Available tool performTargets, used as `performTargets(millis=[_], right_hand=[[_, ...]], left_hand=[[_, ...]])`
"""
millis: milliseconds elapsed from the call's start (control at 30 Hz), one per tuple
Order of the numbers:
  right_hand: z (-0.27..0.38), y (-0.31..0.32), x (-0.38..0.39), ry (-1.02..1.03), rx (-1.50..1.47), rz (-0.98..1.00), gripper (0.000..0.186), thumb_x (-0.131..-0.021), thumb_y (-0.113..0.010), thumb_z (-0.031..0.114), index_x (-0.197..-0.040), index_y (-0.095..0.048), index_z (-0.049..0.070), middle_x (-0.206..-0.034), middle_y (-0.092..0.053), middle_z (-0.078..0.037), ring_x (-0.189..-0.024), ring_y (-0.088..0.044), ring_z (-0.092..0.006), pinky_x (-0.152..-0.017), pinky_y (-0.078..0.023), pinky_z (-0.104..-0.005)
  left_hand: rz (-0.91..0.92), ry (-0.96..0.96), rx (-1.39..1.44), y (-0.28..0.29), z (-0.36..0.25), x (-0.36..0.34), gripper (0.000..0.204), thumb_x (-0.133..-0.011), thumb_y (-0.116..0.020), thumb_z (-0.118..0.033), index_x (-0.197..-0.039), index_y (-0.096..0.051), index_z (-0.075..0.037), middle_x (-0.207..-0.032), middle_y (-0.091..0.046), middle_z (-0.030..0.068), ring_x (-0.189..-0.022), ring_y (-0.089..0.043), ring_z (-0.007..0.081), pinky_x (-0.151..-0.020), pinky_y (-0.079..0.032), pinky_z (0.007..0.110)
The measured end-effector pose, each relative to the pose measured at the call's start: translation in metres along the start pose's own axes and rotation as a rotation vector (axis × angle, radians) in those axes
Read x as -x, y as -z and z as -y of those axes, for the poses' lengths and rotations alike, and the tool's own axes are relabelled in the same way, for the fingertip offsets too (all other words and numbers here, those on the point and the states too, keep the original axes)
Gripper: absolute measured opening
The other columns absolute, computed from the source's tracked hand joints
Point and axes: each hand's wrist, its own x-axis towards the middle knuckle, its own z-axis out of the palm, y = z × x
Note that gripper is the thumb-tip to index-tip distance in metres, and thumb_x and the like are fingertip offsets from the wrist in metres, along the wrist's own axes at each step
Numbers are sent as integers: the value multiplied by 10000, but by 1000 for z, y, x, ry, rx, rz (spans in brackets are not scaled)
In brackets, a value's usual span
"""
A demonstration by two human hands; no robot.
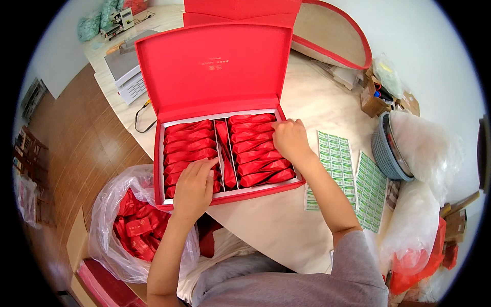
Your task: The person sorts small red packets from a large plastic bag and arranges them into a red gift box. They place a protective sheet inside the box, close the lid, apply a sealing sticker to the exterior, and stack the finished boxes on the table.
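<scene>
An open red gift box (162, 153) lies on the pale table, its lid (209, 66) standing up at the back. Inside are two columns of shiny red sachets (189, 146) with a narrow middle slot holding more sachets (225, 148). My left hand (194, 187) rests flat on the lower sachets of the left column, near the box's front edge. My right hand (290, 139) presses its fingertips on the sachets of the right column (255, 153), at its upper right side. Neither hand lifts anything.
A clear plastic bag of red sachets (135, 230) sits at my lower left. Sheets of green-and-white stickers (335, 158) lie right of the box. A grey basket (386, 151), plastic bags and a cardboard box (376, 100) crowd the right. A white machine (128, 77) stands behind the lid.
</scene>
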Motion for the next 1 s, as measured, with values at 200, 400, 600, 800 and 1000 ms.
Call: performTargets(millis=[200, 400, 600, 800, 1000], right_hand=[[-22, -11, -27, 114, 1, -318, 75, -738, -577, 58, -785, -635, 56, -886, -602, -120, -844, -576, -263, -711, -442, -377], [-34, -22, -38, 267, -83, -325, 112, -745, -557, 34, -838, -611, 65, -854, -610, -102, -863, -574, -274, -733, -446, -378], [-25, -23, -44, 281, -103, -224, 111, -737, -549, 21, -838, -583, 52, -836, -618, -118, -869, -575, -288, -743, -458, -389], [-36, -14, -37, 272, -41, -211, 87, -726, -558, 32, -793, -611, 46, -828, -622, -131, -879, -577, -293, -767, -476, -386], [-56, 14, -1, 248, -162, -257, 149, -757, -581, 11, -883, -654, 46, -860, -601, -134, -883, -558, -315, -779, -475, -406]], left_hand=[[21, 15, 27, 1, 1, -1, 258, -883, -498, -48, -1125, -577, -12, -1028, -607, 167, -999, -572, 328, -866, -459, 414], [84, -92, 26, -10, 10, -36, 344, -933, -464, -114, -1266, -511, -38, -1290, -506, 168, -1219, -463, 319, -1028, -361, 418], [257, -151, -258, -75, 34, -94, 511, -985, -381, -314, -1416, -340, -44, -1465, -346, 146, -1377, -289, 272, -1130, -205, 468], [401, -81, -353, -85, 33, -104, 570, -990, -330, -386, -1459, -265, -68, -1522, -254, 109, -1415, -216, 237, -1141, -164, 482], [324, -143, -350, -89, 39, -103, 530, -986, -369, -341, -1423, -336, -42, -1484, -328, 134, -1386, -288, 260, -1112, -217, 516]])
